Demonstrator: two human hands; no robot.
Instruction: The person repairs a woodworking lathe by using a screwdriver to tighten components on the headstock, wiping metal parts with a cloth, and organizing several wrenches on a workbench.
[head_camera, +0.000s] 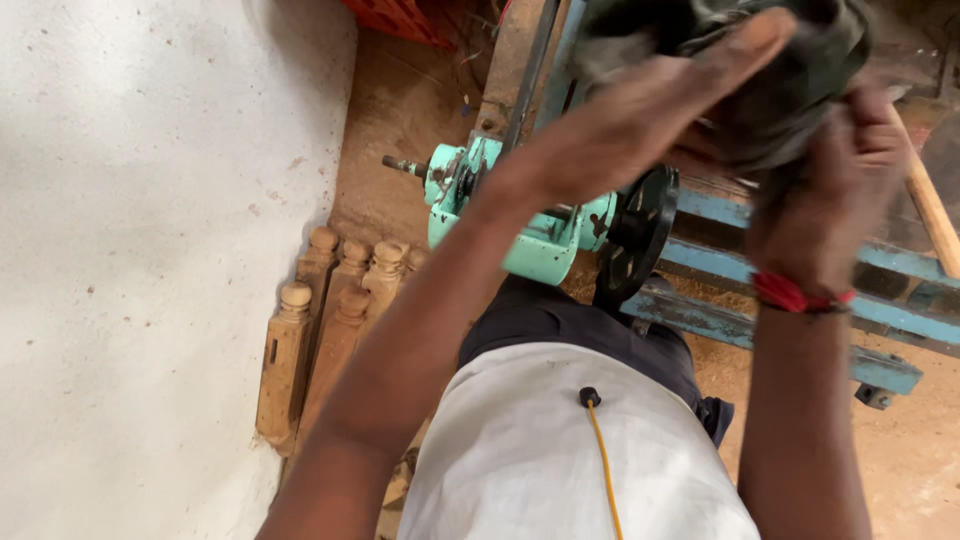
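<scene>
A dark, crumpled cloth (770, 70) sits at the top right of the view, bunched between both of the person's hands and held up close to the camera. It has no clear long axis; it is a wad, wider than it is tall, and it lies above the machine rather than on any surface. The left hand (650, 110) lies flat along the cloth's near left side, fingers stretched out toward the upper right, palm pressed to the fabric. The right hand (830, 170) is closed on the cloth's lower right edge, fingers curled into the folds; a red thread band (795, 293) circles that wrist. Both hands touch the cloth, so neither is nearer.

Below them stands a pale green lathe head (520, 225) with a black wheel (640, 235), mounted on blue rails (800, 270) running off to the right. A wooden handle (930, 205) slants at the right edge. Turned wooden legs (320, 330) lean against a pale wall (150, 250) on the left. The floor (900, 450) is covered in sawdust.
</scene>
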